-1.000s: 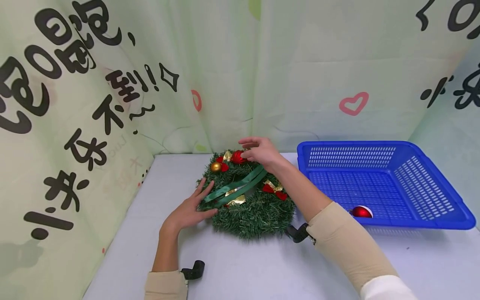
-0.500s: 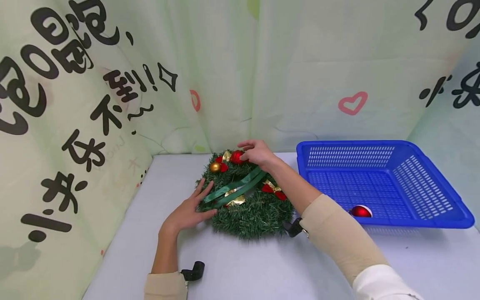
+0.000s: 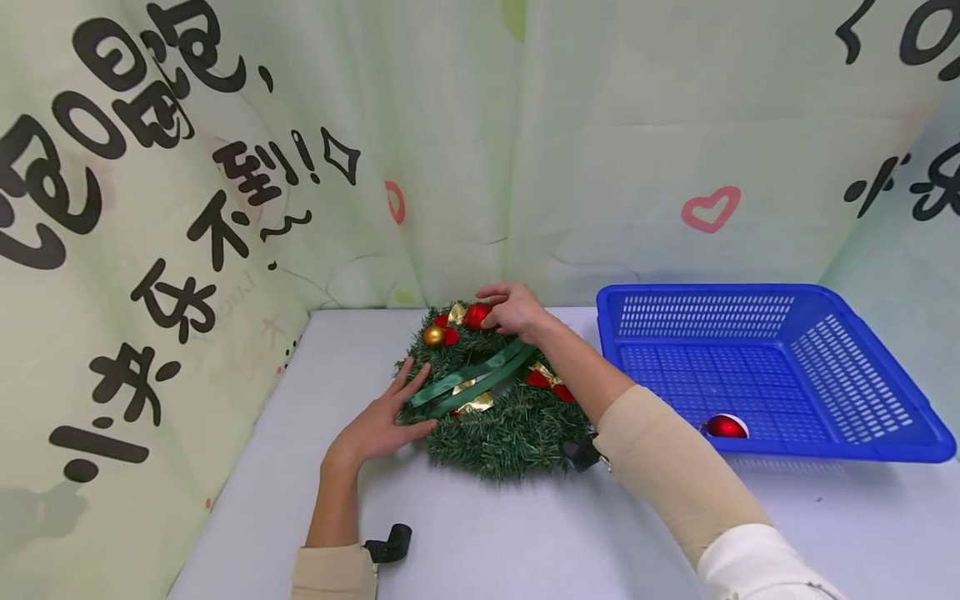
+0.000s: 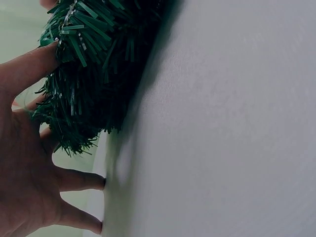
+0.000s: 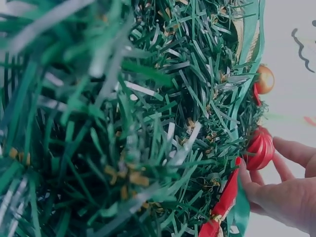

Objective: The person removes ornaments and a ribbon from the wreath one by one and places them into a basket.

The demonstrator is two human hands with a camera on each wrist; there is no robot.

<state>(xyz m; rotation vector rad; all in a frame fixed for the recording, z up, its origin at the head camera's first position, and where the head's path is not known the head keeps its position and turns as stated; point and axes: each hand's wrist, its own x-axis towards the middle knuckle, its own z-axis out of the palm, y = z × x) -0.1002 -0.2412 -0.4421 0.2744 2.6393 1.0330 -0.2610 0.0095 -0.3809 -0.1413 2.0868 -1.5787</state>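
Observation:
A green Christmas wreath (image 3: 498, 442) lies on the table, with a green ribbon (image 3: 480, 375) strung across its middle. At its far side my right hand (image 3: 519, 312) holds a red ball ornament (image 5: 260, 149) with thumb and fingers round it. My left hand (image 3: 378, 425) rests spread on the wreath's left edge; in the left wrist view two fingertips touch the tabletop and others the needles. A gold ball (image 3: 433, 335) sits left of the red one. A red-and-gold bow (image 3: 551, 383) is on the wreath's right side, partly behind my right forearm. The red ball's fastening is hidden.
To the right stands a blue plastic basket (image 3: 705, 291) with a red-and-white ball (image 3: 727, 426) by its near wall. A printed curtain (image 3: 570, 167) hangs behind and to the left of the white table (image 3: 465, 533). Small black wrist cameras (image 3: 390, 543) stick out from both sleeves.
My right forearm and elbow have shifted slightly left and down, and that hand has come a little lower against the red ball. The left hand and the wreath stay in place.

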